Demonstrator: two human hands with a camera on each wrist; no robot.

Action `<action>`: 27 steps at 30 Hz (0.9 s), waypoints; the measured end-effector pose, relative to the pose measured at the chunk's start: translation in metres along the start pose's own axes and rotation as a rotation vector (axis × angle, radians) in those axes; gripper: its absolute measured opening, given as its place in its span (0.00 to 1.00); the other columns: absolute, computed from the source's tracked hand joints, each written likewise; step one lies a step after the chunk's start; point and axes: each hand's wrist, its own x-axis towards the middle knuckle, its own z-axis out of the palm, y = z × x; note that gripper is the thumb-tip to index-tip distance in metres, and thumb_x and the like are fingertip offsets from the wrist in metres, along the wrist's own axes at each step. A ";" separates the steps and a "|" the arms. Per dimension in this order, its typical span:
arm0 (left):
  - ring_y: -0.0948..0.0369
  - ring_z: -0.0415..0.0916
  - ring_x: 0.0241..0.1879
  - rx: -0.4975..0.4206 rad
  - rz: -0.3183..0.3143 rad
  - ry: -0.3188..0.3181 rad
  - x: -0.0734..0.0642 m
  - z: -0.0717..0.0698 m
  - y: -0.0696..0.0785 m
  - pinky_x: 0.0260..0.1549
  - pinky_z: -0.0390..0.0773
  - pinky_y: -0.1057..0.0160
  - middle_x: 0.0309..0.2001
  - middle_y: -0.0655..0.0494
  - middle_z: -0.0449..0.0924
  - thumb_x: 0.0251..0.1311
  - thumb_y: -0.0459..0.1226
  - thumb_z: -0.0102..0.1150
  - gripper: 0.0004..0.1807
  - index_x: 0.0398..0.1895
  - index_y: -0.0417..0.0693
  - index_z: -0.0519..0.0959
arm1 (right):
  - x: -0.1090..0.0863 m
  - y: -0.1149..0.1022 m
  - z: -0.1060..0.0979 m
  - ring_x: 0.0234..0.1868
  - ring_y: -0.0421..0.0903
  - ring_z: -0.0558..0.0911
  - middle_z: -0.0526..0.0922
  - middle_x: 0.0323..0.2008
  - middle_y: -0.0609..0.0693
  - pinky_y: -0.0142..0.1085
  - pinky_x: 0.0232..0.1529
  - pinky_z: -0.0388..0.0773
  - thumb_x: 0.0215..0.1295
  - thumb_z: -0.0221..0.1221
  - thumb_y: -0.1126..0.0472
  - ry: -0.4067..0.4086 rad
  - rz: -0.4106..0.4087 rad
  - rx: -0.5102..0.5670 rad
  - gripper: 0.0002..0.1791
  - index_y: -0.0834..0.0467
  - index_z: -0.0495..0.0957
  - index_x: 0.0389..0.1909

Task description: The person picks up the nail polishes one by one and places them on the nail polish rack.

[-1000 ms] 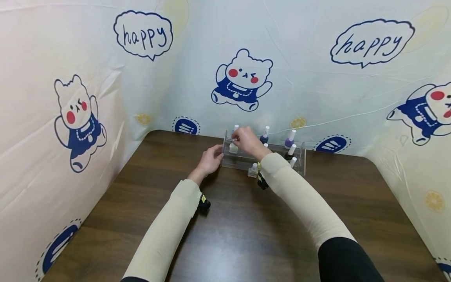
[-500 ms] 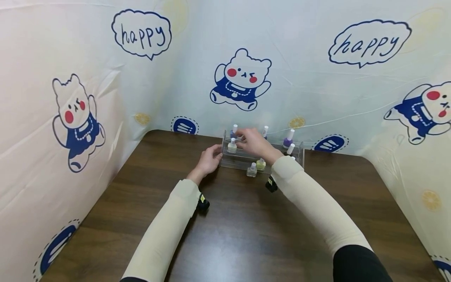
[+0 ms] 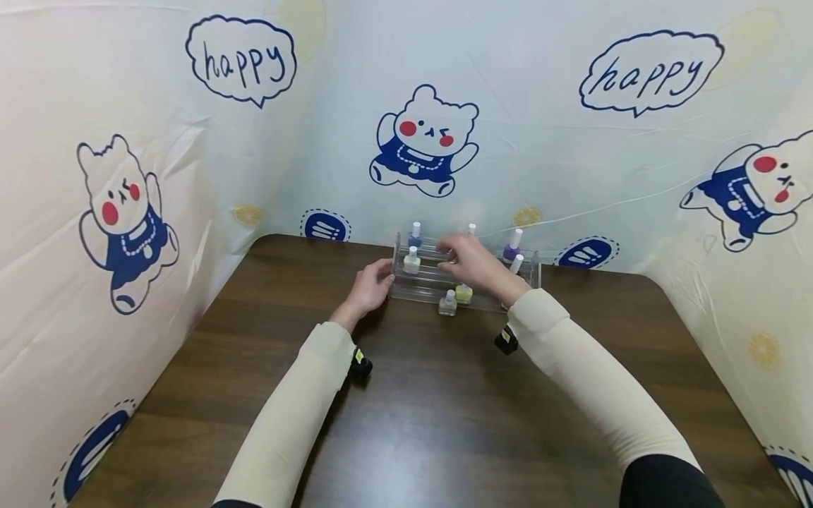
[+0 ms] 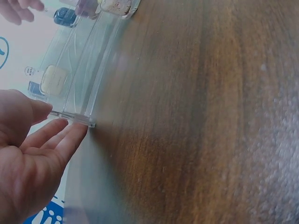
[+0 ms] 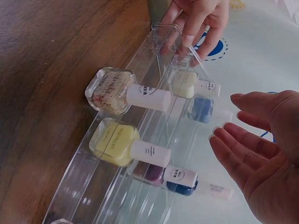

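Observation:
A clear stepped rack [image 3: 425,291] stands at the back of the table with nail polish bottles on its tiers. My left hand [image 3: 370,286] grips its left end panel, the thumb [image 4: 41,110] on one side and fingers on the other. My right hand [image 3: 473,261] hovers over the middle of the rack, fingers apart and holding nothing. Left of it stand a cream nail polish bottle [image 5: 184,84] and, behind, a blue bottle [image 5: 202,109]. Below it are a yellow bottle [image 5: 114,142] and a speckled bottle [image 5: 112,91] at the rack's front edge.
At the rack's right stands a purple bottle [image 3: 512,247], with another white cap [image 3: 517,263] before it. A dark blue bottle [image 5: 181,186] and a dark purple one [image 5: 147,171] stand mid-rack. A printed cloth [image 3: 356,141] hangs behind the wooden table [image 3: 406,402].
My right hand has let go of the cream bottle's cap and drawn away to the right, uncovering the bottle. My left hand has stayed on the rack's end.

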 end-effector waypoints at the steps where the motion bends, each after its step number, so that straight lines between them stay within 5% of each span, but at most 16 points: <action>1: 0.47 0.71 0.68 0.000 -0.001 -0.001 0.000 0.000 0.000 0.68 0.72 0.50 0.68 0.42 0.74 0.76 0.30 0.50 0.24 0.73 0.43 0.69 | -0.001 0.000 0.000 0.52 0.57 0.84 0.82 0.57 0.63 0.48 0.56 0.82 0.69 0.64 0.65 -0.002 0.006 0.006 0.19 0.67 0.79 0.58; 27: 0.46 0.73 0.66 -0.022 -0.007 -0.017 0.002 -0.001 -0.003 0.65 0.74 0.49 0.68 0.41 0.73 0.77 0.30 0.49 0.24 0.74 0.43 0.68 | -0.028 0.009 0.020 0.46 0.55 0.87 0.86 0.47 0.65 0.45 0.50 0.85 0.66 0.64 0.71 -0.062 -0.027 0.003 0.15 0.69 0.81 0.52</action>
